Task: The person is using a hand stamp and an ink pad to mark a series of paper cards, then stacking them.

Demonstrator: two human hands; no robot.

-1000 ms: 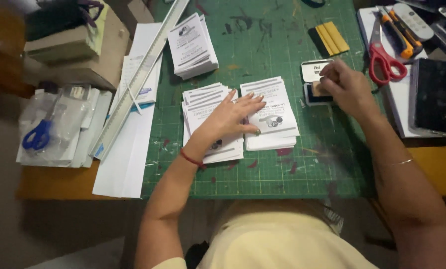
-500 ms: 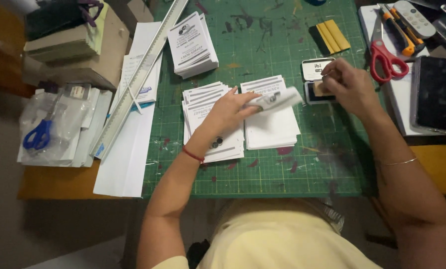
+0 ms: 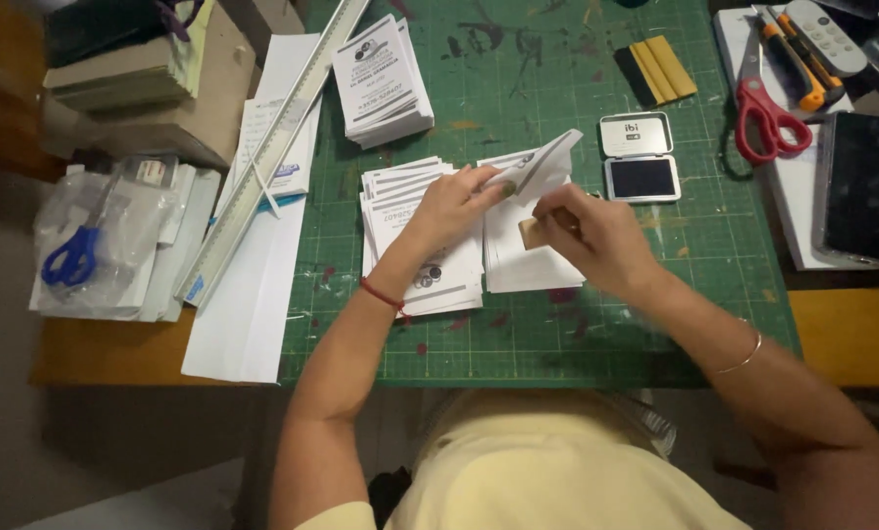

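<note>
My left hand [image 3: 451, 203] pinches a white printed card [image 3: 545, 162] and lifts its edge off the right-hand pile of cards [image 3: 528, 257]. My right hand [image 3: 596, 236] holds a small wooden stamp [image 3: 534, 232] just over that pile. A second, fanned pile of cards [image 3: 408, 240] lies under my left wrist. An open ink pad [image 3: 640, 157] with a dark pad sits right of the piles on the green cutting mat [image 3: 557, 69].
Another stack of cards [image 3: 380, 83] lies at the mat's far side. A long metal ruler [image 3: 267, 157] crosses white sheets [image 3: 248, 304] at left. Blue scissors in a bag [image 3: 76, 255], cardboard boxes [image 3: 155, 88], red scissors [image 3: 768, 108], a yellow squeegee [image 3: 660, 69] and a dark tablet [image 3: 866, 186] surround the mat.
My right hand came from the ink pad to over the right pile, holding the stamp. My left hand lifted the top card higher off that pile.
</note>
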